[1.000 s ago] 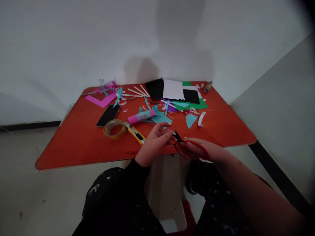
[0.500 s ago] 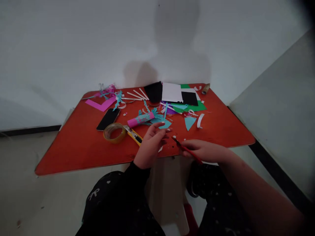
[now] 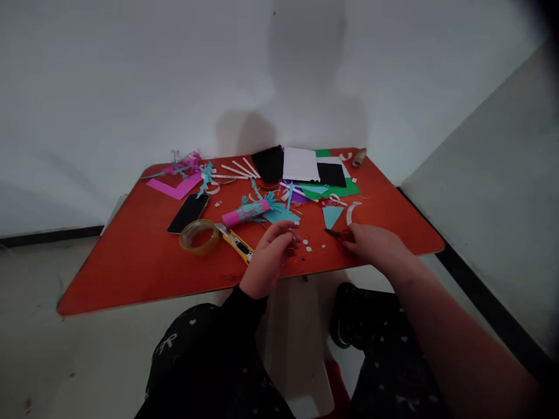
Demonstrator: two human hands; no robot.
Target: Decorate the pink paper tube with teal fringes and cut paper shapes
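Observation:
Red-handled scissors (image 3: 335, 233) are held in my right hand (image 3: 369, 244), low over the right front of the table, blades pointing left. A curved white paper strip (image 3: 350, 215) and a blue paper triangle (image 3: 332, 216) lie just beyond that hand. My left hand (image 3: 269, 256) hovers at the front edge with its fingers loosely curled and apart, and I see nothing held in it. Beside it lies a yellow box cutter (image 3: 238, 244). Small white paper bits (image 3: 308, 249) are scattered between my hands. A pink tube with blue fringe (image 3: 247, 213) lies beyond my left hand.
On the red table (image 3: 122, 256) are a tape roll (image 3: 200, 237), a phone (image 3: 188, 213), a pink paper piece (image 3: 174, 188), white sticks (image 3: 240, 169), a white sheet (image 3: 300, 164), black sheets (image 3: 268, 164) and green paper (image 3: 349, 187). A wall (image 3: 174, 75) stands behind.
My right hand has moved right and away from me with the scissors, lower toward the tabletop. My left hand stays nearly in place, its fingers a little more curled.

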